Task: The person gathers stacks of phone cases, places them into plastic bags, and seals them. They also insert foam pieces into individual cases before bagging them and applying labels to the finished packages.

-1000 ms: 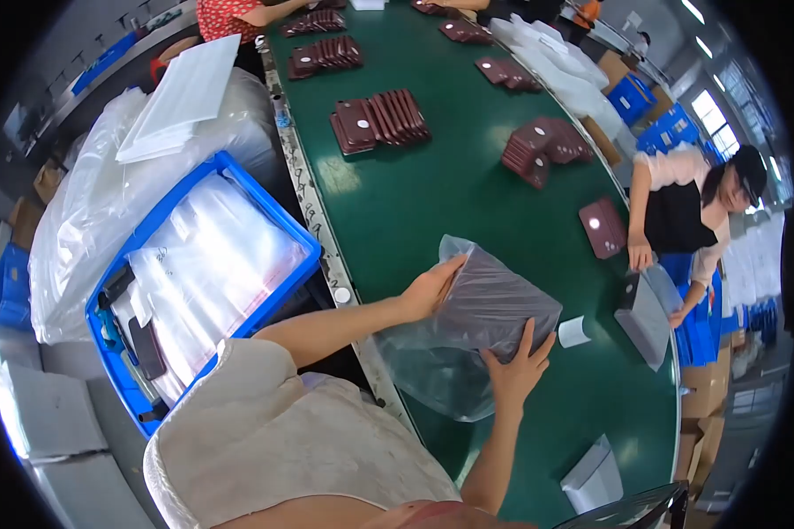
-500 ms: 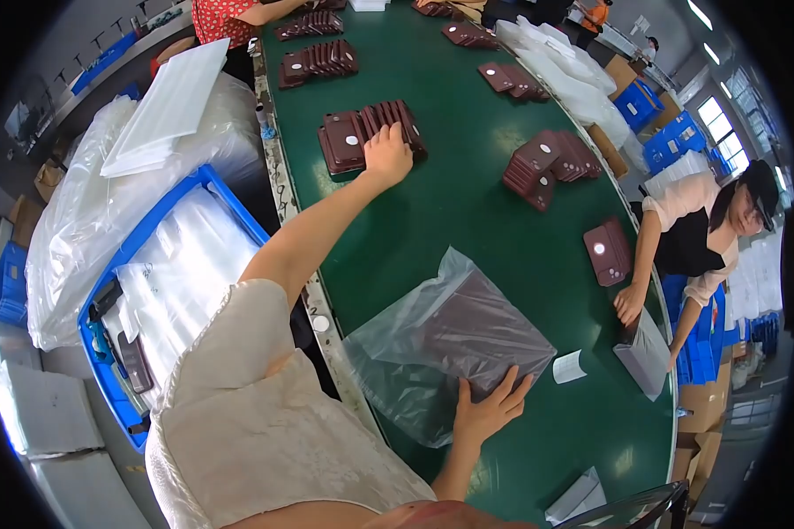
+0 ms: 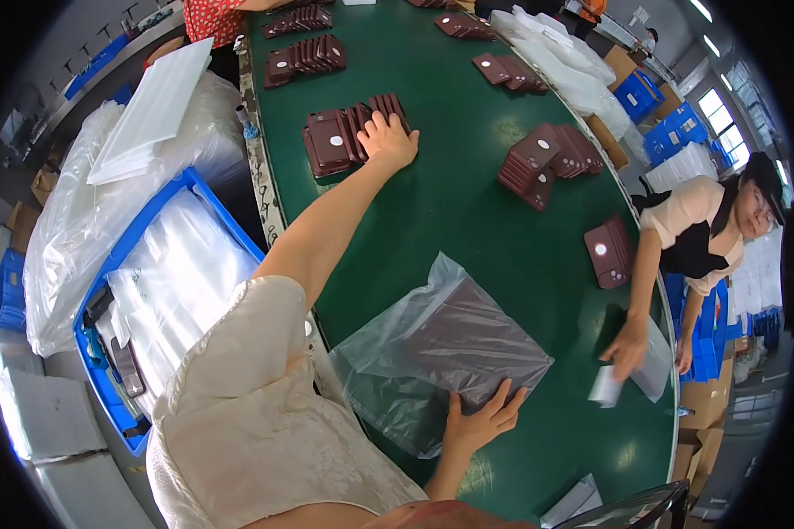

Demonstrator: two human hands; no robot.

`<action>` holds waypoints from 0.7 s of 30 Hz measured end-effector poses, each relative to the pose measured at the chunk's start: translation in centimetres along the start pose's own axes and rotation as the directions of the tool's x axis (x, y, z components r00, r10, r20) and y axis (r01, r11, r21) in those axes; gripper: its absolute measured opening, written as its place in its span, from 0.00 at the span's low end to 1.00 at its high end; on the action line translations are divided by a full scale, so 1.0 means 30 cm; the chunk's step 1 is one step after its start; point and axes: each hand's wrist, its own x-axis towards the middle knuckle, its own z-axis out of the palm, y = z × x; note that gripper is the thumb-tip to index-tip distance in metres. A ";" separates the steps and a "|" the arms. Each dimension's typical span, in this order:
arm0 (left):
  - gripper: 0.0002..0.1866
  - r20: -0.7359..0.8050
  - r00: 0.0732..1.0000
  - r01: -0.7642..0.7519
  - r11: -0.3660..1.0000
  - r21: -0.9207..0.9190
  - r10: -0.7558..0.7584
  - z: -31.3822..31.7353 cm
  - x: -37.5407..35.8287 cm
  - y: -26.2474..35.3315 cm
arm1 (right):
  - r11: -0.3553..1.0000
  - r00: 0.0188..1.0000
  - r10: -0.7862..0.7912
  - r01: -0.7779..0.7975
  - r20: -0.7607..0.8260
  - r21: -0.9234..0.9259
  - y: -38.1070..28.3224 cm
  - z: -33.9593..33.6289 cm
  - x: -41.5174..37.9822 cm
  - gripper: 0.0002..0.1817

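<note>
My left hand (image 3: 388, 138) reaches far across the green belt (image 3: 450, 220) and rests on a fanned row of dark red flat cases (image 3: 344, 130), fingers spread over the cases. My right hand (image 3: 481, 421) lies flat with fingers apart on the near corner of a clear plastic bag (image 3: 445, 348) that holds a stack of dark red cases. The bag lies on the belt near me, its open end loose toward the left.
More rows of red cases (image 3: 547, 159) lie along the belt. A blue crate (image 3: 150, 291) of clear bags stands at my left. Across the belt a person (image 3: 697, 238) in a pale top holds a white slip (image 3: 606, 386) near a bagged pack (image 3: 653, 370).
My left hand left the bag and reached out to the row of cases. My right hand stayed pressed on the bag. The person opposite picked up the white slip.
</note>
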 end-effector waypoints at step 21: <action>0.34 -0.203 0.969 0.072 0.948 -0.310 -0.140 0.091 0.128 0.049 | 0.921 0.882 -0.390 0.370 0.263 0.124 -0.208 -0.177 0.117 0.48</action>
